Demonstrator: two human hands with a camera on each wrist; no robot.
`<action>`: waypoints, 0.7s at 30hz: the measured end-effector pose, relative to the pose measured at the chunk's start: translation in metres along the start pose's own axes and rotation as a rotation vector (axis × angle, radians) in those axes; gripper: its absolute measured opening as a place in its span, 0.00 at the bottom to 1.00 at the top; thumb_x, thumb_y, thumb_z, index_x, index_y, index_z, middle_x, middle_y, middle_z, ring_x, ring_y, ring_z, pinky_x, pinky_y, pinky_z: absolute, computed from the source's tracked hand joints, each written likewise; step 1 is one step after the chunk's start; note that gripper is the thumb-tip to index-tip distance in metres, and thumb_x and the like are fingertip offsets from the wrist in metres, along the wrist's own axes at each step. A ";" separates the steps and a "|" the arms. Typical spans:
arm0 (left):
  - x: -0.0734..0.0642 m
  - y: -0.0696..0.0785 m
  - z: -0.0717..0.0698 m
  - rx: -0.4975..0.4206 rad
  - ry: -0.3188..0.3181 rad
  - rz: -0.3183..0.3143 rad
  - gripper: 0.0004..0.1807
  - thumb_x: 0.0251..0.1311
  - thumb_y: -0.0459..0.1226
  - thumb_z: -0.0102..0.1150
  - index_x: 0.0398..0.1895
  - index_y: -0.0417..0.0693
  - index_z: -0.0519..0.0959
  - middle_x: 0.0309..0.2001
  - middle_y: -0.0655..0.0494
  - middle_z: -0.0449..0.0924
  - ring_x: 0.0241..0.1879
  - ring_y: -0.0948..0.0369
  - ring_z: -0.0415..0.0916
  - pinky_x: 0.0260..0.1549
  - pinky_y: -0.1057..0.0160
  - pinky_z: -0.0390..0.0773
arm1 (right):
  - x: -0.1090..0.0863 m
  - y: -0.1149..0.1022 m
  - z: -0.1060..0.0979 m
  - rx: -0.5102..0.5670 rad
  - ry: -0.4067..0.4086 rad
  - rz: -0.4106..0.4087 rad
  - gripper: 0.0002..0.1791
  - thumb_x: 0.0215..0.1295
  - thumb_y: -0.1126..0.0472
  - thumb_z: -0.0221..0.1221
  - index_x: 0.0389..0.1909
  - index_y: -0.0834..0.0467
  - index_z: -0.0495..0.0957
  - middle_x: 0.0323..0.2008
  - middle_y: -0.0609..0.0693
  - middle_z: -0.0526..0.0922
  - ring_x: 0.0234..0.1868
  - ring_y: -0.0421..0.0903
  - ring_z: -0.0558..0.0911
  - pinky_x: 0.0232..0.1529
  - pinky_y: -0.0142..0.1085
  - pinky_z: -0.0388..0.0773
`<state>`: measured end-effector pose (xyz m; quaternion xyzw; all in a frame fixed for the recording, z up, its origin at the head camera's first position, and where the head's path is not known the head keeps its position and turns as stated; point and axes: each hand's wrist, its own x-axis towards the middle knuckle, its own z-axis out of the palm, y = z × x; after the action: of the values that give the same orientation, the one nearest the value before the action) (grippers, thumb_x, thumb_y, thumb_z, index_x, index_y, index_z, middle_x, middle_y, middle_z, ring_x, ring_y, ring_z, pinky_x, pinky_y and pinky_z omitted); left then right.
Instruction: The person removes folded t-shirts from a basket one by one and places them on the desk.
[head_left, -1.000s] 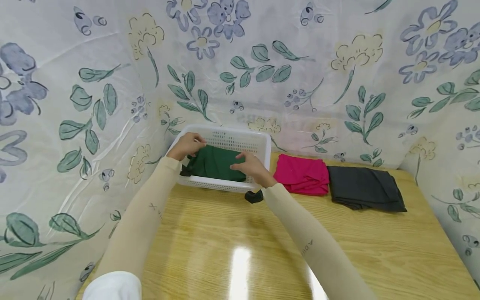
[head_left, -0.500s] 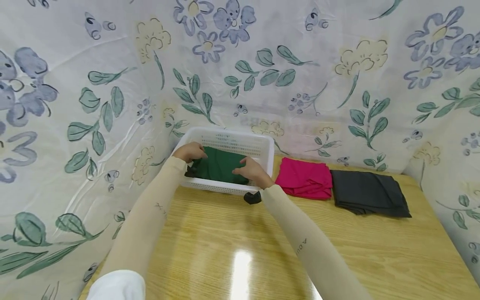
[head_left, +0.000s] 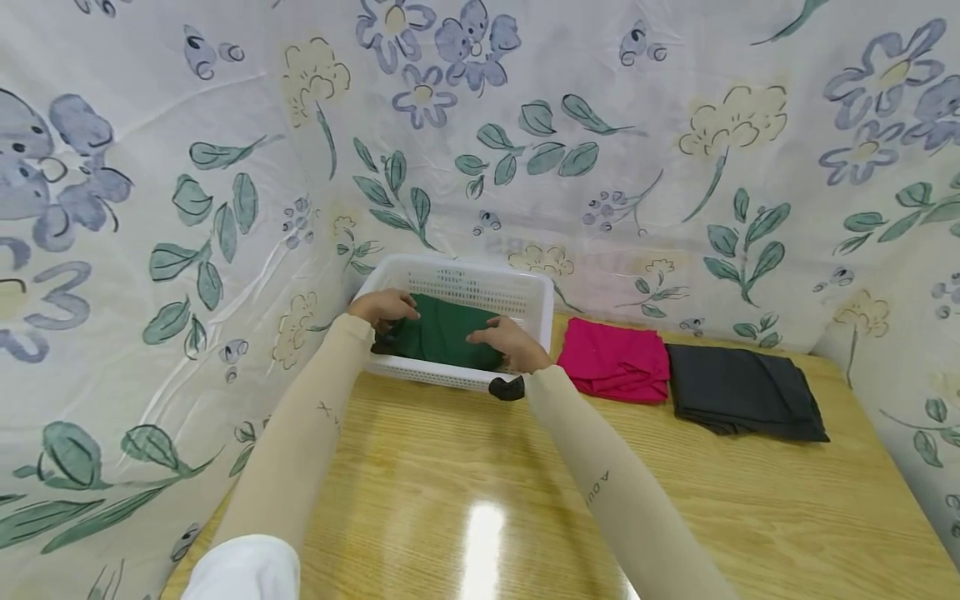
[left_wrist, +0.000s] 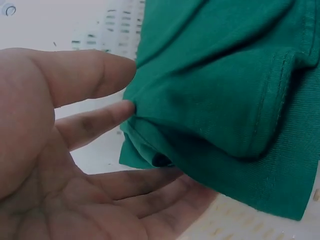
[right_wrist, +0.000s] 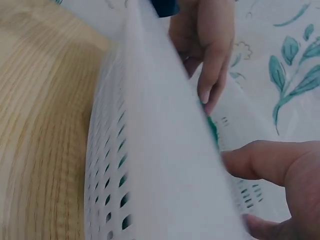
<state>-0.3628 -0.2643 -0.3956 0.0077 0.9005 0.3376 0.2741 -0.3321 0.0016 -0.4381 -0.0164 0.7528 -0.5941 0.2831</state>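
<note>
A folded green garment with stitched hems lies in a white perforated plastic basket. At its left end, my left hand reaches in. In the left wrist view, the thumb and index fingertips of that hand meet the garment's edge, while the other fingers extend below it. The thumb and fingers stay spread apart. Over the garment's right end is my right hand, its thumb and fingers apart. The right wrist view shows this hand partly hidden by the basket wall.
Right of the basket, a folded pink-red cloth lies on the wooden table, with a folded dark grey cloth beside it. Flower-patterned sheeting rises behind and at both sides. A black strap piece shows under the right wrist.
My left hand has dropped lower into the basket at the garment's left end. The right hand has stayed nearly in place over the right end. The head view has shifted slightly.
</note>
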 end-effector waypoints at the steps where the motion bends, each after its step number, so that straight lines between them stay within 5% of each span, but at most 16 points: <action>1: 0.000 0.000 0.000 -0.019 -0.011 0.000 0.30 0.77 0.38 0.47 0.76 0.31 0.59 0.75 0.32 0.55 0.62 0.41 0.64 0.58 0.45 0.73 | 0.000 -0.001 -0.001 0.040 -0.007 0.013 0.44 0.69 0.56 0.65 0.79 0.60 0.54 0.78 0.61 0.54 0.77 0.63 0.57 0.69 0.61 0.64; 5: 0.001 0.000 0.001 -0.086 -0.047 -0.018 0.30 0.79 0.38 0.46 0.77 0.31 0.56 0.77 0.32 0.50 0.70 0.37 0.57 0.63 0.41 0.70 | 0.001 -0.003 -0.001 0.146 -0.021 0.054 0.44 0.67 0.59 0.67 0.79 0.59 0.56 0.78 0.60 0.54 0.78 0.64 0.55 0.69 0.62 0.63; 8: 0.003 0.001 0.002 -0.128 -0.060 -0.034 0.31 0.79 0.38 0.46 0.77 0.32 0.55 0.78 0.33 0.47 0.71 0.40 0.56 0.63 0.43 0.70 | -0.001 -0.004 -0.001 0.123 -0.008 0.022 0.40 0.68 0.59 0.66 0.78 0.61 0.60 0.78 0.59 0.57 0.78 0.61 0.54 0.73 0.58 0.60; 11: 0.005 0.000 0.001 -0.138 -0.061 -0.024 0.30 0.79 0.38 0.47 0.77 0.33 0.56 0.73 0.34 0.54 0.57 0.46 0.66 0.53 0.51 0.74 | -0.004 -0.005 -0.002 0.123 0.008 -0.015 0.38 0.69 0.61 0.65 0.76 0.64 0.62 0.76 0.60 0.60 0.79 0.58 0.55 0.75 0.54 0.56; 17: 0.003 -0.004 -0.004 -0.097 -0.083 0.022 0.31 0.77 0.38 0.53 0.77 0.37 0.59 0.66 0.39 0.60 0.38 0.57 0.65 0.40 0.60 0.73 | -0.003 -0.005 -0.002 0.152 0.031 -0.031 0.32 0.72 0.62 0.62 0.74 0.64 0.65 0.73 0.60 0.65 0.73 0.56 0.65 0.71 0.50 0.66; 21: 0.004 -0.005 -0.005 -0.110 -0.107 0.036 0.31 0.77 0.35 0.54 0.78 0.39 0.59 0.36 0.51 0.72 0.21 0.64 0.60 0.24 0.67 0.68 | -0.001 -0.004 0.000 0.152 0.027 -0.040 0.29 0.74 0.64 0.60 0.73 0.64 0.66 0.68 0.61 0.70 0.61 0.55 0.76 0.63 0.47 0.75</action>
<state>-0.3676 -0.2702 -0.3977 0.0267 0.8643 0.3906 0.3158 -0.3323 0.0009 -0.4336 -0.0017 0.7089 -0.6551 0.2613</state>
